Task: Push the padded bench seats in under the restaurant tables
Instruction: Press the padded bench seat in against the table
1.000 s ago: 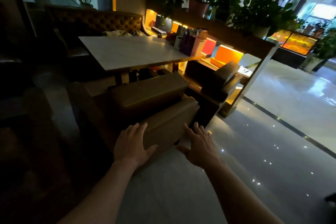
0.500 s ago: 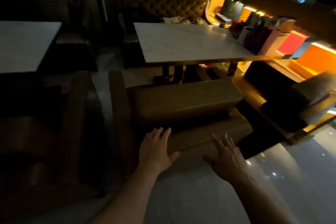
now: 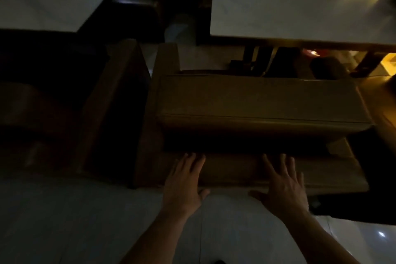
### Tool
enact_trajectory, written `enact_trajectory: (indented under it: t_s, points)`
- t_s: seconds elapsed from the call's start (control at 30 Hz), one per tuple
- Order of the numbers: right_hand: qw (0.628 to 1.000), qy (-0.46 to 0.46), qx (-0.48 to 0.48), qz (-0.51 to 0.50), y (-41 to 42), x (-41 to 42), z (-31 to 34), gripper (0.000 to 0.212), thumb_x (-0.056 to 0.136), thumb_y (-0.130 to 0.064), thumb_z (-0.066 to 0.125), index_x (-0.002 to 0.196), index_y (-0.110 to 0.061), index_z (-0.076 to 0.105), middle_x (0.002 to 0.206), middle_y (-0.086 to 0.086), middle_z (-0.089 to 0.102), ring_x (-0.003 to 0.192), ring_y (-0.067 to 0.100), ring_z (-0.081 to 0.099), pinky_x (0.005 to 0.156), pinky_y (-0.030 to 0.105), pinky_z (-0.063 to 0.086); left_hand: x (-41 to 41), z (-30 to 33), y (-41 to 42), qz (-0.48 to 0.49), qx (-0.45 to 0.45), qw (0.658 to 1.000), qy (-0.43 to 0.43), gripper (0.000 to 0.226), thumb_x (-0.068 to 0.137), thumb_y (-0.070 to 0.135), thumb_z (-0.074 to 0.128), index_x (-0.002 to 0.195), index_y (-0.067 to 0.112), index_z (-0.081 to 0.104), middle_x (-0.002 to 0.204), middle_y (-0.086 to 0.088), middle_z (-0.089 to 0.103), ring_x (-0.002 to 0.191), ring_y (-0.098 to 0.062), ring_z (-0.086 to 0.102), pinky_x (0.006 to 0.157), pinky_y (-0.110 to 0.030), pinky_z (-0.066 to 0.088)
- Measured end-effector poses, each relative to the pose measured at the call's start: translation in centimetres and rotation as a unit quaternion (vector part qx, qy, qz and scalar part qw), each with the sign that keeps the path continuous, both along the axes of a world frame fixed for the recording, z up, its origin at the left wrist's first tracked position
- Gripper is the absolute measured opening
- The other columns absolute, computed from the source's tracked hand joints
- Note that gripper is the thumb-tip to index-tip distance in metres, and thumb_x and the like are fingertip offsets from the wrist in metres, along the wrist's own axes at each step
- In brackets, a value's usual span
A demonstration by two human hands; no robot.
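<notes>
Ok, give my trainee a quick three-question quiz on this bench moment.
1. True or false: both hands lie flat with straight fingers on the bench back.
2. Which table does this bench face? A) the left table B) the right table
3. Fill in: the seat cushion lies ____ the right table's near edge, not under it.

Key:
1. True: left hand and right hand press the bench back, gripping nothing.
2. B
3. short of

both hands (image 3: 233,184) press flat on the padded bench (image 3: 257,103) before the table (image 3: 289,8).
</notes>
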State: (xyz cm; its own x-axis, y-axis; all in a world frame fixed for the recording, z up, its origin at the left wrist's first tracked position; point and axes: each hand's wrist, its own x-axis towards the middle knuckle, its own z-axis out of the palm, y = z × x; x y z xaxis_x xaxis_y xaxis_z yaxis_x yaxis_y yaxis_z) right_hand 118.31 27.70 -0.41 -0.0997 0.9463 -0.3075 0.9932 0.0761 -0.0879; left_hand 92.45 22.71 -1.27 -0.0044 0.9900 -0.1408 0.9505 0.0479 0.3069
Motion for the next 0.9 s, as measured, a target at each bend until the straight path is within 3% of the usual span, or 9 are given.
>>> enact_trajectory:
  t_s: [0.13, 0.3, 0.4, 0.7, 0.9]
  points:
    - [1.000, 0.021, -0.001, 0.005, 1.1, -0.2, -1.5, 0.113, 0.077, -0.071, 0.063, 0.150, -0.046, -0.019, 0.162, 0.018, -0.018, 0.146, 0.045, -0.020, 0.118, 0.066, 0.009, -0.6, -1.3, 0.9, 0.000, 0.013, 1.000, 0.017, 0.095, 0.083, 0.058, 0.064, 0.154, 0.037, 0.004, 0.164, 0.006, 0.005, 0.150, -0.019, -0.003, 0.121, -0.041, 0.005]
    - [1.000, 0.003, 0.011, 0.019, 0.8, -0.3, -2.1, 0.100, 0.081, -0.071, 0.056, 0.152, -0.046, -0.011, 0.162, 0.022, -0.013, 0.146, 0.048, -0.017, 0.116, 0.068, 0.008, -1.6, -2.7, 1.5, -0.017, 0.024, 0.999, 0.036, 0.094, 0.073, 0.060, 0.072, 0.152, 0.034, 0.028, 0.157, 0.002, 0.032, 0.146, -0.025, 0.022, 0.119, -0.044, 0.019]
    - [1.000, -0.014, 0.008, 0.018, 1.2, -0.4, -2.2, 0.100, 0.081, -0.071, 0.056, 0.152, -0.047, -0.011, 0.162, 0.022, -0.010, 0.146, 0.048, -0.015, 0.116, 0.069, 0.009, -1.5, -3.0, 1.6, -0.015, 0.032, 0.999, 0.031, 0.093, 0.070, 0.057, 0.076, 0.149, 0.031, 0.035, 0.153, 0.001, 0.039, 0.144, -0.027, 0.028, 0.117, -0.046, 0.025]
    - [1.000, -0.022, 0.008, 0.009, 1.1, -1.0, -2.3, 0.102, 0.078, -0.067, 0.064, 0.155, -0.044, 0.000, 0.162, 0.022, -0.002, 0.146, 0.050, -0.010, 0.114, 0.071, 0.014, -2.0, -3.1, 1.8, -0.025, 0.039, 0.998, 0.031, 0.090, 0.071, 0.057, 0.076, 0.148, 0.032, 0.036, 0.151, 0.003, 0.041, 0.141, -0.026, 0.031, 0.114, -0.044, 0.030]
    - [1.000, -0.026, -0.003, 0.010, 1.1, -2.1, -2.3, 0.103, 0.080, -0.067, 0.063, 0.154, -0.043, -0.004, 0.162, 0.024, -0.005, 0.145, 0.052, -0.012, 0.114, 0.070, 0.011, -2.9, -2.3, 2.3, -0.023, 0.035, 0.999, 0.024, 0.087, 0.075, 0.057, 0.072, 0.149, 0.034, 0.031, 0.152, 0.005, 0.036, 0.141, -0.023, 0.027, 0.112, -0.041, 0.031]
